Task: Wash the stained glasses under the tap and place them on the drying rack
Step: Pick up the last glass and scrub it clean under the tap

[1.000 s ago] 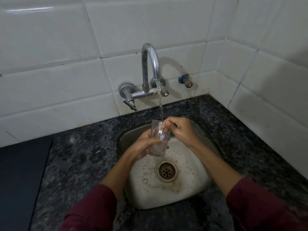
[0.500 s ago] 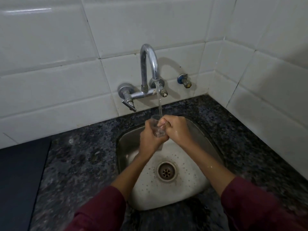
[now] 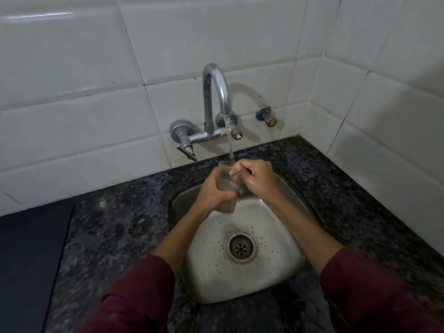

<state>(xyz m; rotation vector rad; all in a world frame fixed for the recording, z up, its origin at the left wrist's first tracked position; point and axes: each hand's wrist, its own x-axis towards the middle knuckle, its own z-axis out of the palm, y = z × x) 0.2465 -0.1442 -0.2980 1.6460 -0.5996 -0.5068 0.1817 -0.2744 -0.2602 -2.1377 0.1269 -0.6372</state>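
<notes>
We have the glass (image 3: 225,188) gripped in our left hand (image 3: 215,191), fingers wrapped round its lower half, mouth up under the stream (image 3: 230,143) from the tap (image 3: 216,92). Our right hand (image 3: 258,180) is at the rim, fingers curled, with what look like fingertips dipped inside to rub the wall; how deep they go we cannot tell.

To do this well, we should keep the left grip firm, since wet glass slips, turn the glass as we rub so the whole inside is reached, and let the water run over the outside too before tipping it out.

Below both hands lies the sink (image 3: 276,280) with its drain (image 3: 241,248). The speckled bench (image 3: 115,227) spreads to either side, and a dark panel (image 3: 26,260) sits far out past the left hand. Beyond the hands a small valve (image 3: 266,115) juts from the tiles. No drying rack is in view, so we judge it lies outside the frame. Nothing blocks the hands.
</notes>
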